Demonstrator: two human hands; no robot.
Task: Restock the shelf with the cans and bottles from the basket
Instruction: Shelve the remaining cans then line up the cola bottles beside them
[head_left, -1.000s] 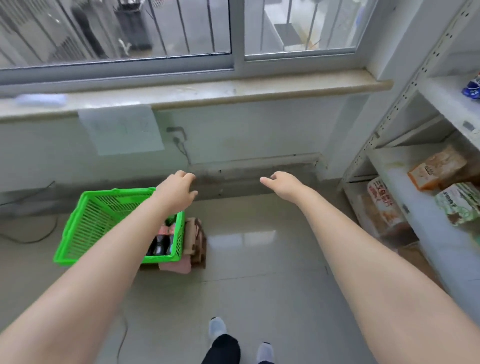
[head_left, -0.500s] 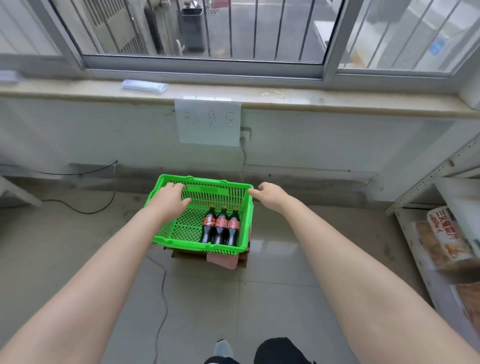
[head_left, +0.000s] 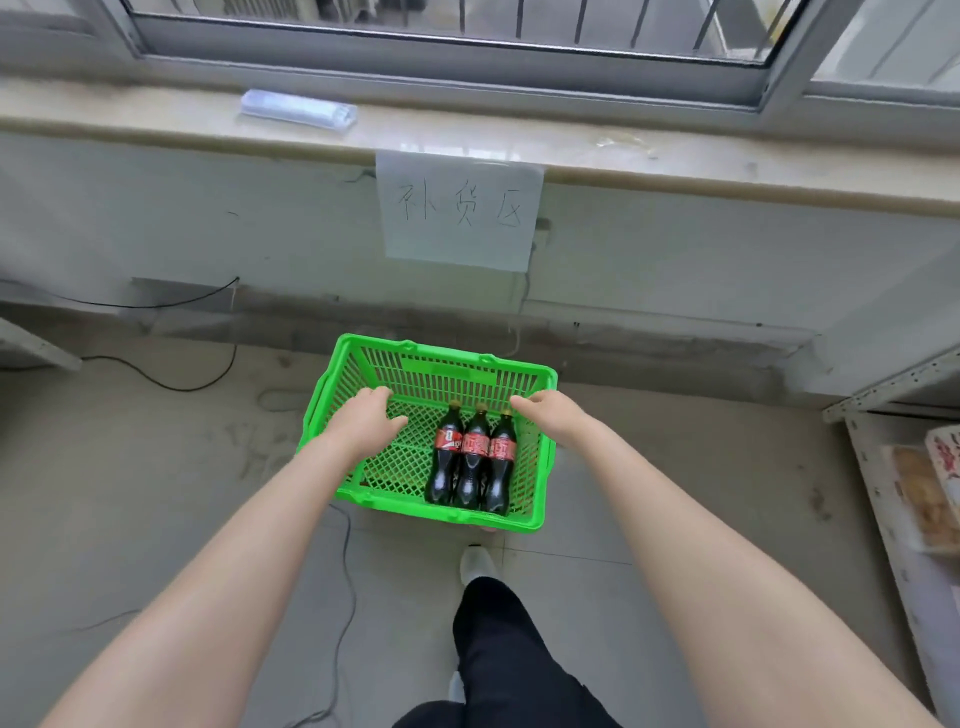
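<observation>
Where a paper sign (head_left: 460, 210) hangs from the window sill, it says 补货区 in thin pen lines. Below it, on the floor, sits the green basket (head_left: 441, 514). Three dark bottles (head_left: 474, 462) stand side by side in its right half, touching each other. Each has a red label with white writing, but the writing is too blurry to read.

The left hand (head_left: 363, 426) is over the left half of the basket, with its fingers loose and a little apart, holding nothing. The right hand (head_left: 550, 415) is over the right side, just beside the bottle tops, with its fingers loose too. I cannot tell if it touches the rim. The shelf (head_left: 883, 395) is off to the right, with a food packet (head_left: 924, 499) on it.

Half a second ago the left hand was at the basket's left edge and the right hand at its far right corner. Now both hands have come in over the basket, and the basket is nearer. A white shoe (head_left: 477, 564) now shows just in front of the basket.
</observation>
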